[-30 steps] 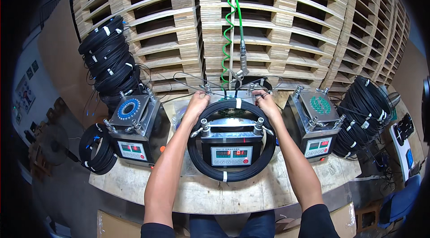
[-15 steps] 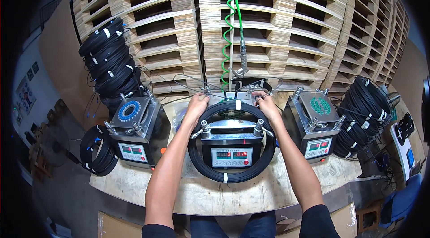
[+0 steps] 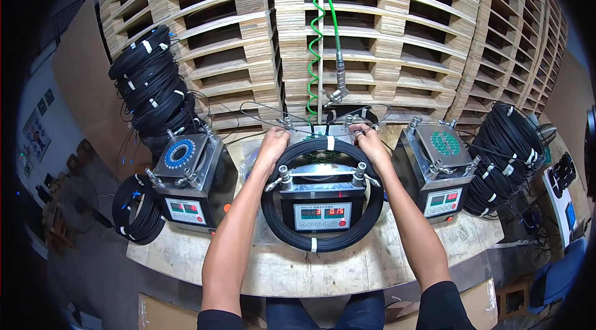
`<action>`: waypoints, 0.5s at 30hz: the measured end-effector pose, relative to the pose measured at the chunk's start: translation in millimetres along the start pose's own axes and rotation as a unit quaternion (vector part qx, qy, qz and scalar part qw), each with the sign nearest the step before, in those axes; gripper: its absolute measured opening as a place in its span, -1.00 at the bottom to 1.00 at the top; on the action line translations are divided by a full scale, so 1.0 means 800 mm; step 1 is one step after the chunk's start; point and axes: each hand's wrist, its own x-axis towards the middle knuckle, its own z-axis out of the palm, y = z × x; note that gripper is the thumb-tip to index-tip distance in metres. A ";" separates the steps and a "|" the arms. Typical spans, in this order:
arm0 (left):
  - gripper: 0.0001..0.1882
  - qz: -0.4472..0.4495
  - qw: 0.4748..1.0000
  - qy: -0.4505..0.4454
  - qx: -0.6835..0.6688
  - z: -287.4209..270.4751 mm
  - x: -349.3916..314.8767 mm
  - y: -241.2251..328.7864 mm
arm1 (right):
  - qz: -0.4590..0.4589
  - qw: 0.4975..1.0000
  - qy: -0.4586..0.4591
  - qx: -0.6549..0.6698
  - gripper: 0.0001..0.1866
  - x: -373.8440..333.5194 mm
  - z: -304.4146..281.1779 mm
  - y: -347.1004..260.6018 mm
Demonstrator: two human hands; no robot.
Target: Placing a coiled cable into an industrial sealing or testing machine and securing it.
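A coil of black cable [image 3: 268, 221] with white ties hangs around the front of the middle polishing machine [image 3: 299, 192], circling its lit display. Beyond the coil, my left hand [image 3: 274, 142] is closed beside the machine's rear left clamp post [image 3: 287, 123]. My right hand [image 3: 367, 139] has its fingers curled next to the rear right clamp post [image 3: 349, 121]. What lies inside either grip is hidden by the fingers. Thin black cable ends loop out past both hands. Green-tipped parts [image 3: 323, 156] show through the coil on the machine's top plate.
Similar machines stand left [image 3: 186, 175] and right [image 3: 434, 168], one with a blue ring of parts, one with green. Cable coils are stacked at left [image 3: 152, 81] and right [image 3: 506, 156]. A green air hose [image 3: 335, 19] hangs before wooden pallets [image 3: 223, 38].
Both hands stay at the rear clamp posts, with the right fingers slightly more curled. The view has shifted a little; the coil remains in place.
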 end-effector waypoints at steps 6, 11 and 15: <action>-0.59 0.007 1.000 0.003 0.008 0.001 -0.006 0.006 | -0.033 0.999 0.020 0.008 -0.72 0.005 0.000 0.015; -0.56 -0.013 0.999 -0.023 -0.034 -0.002 -0.019 0.024 | -0.078 0.995 0.054 -0.027 -0.74 0.007 0.002 0.017; -0.61 0.026 0.999 0.015 0.009 -0.009 -0.010 0.009 | -0.029 0.996 0.051 -0.065 -0.74 0.008 0.007 0.011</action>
